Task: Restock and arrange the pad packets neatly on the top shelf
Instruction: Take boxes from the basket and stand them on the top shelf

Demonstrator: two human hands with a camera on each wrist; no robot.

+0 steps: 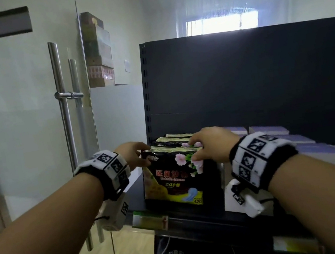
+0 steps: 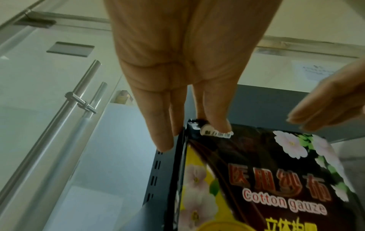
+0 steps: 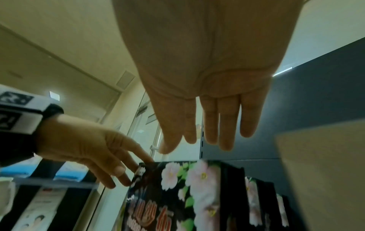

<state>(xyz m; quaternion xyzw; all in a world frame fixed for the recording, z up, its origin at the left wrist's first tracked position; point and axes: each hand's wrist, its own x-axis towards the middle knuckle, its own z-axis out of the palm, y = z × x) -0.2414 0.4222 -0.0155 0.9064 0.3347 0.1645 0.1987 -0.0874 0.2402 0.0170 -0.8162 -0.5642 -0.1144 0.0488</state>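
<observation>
Your left hand: fingers straight, tips touching front packet top left corner
Your right hand: fingers extended, relaxed, over its top right edge
Packet: upright, top shelf

The front pad packet stands upright on the top shelf, more packets behind it, boxes to their right.

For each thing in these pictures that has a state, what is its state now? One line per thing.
Front black flowered pad packet: upright at the shelf's front, left corner touched by fingers.
Black pad packets behind it: upright, in a row.
Left hand: open, on the front packet's top left corner.
Right hand: open, at that packet's top right.
Glass door with steel handle: whether closed, cannot tell.
</observation>
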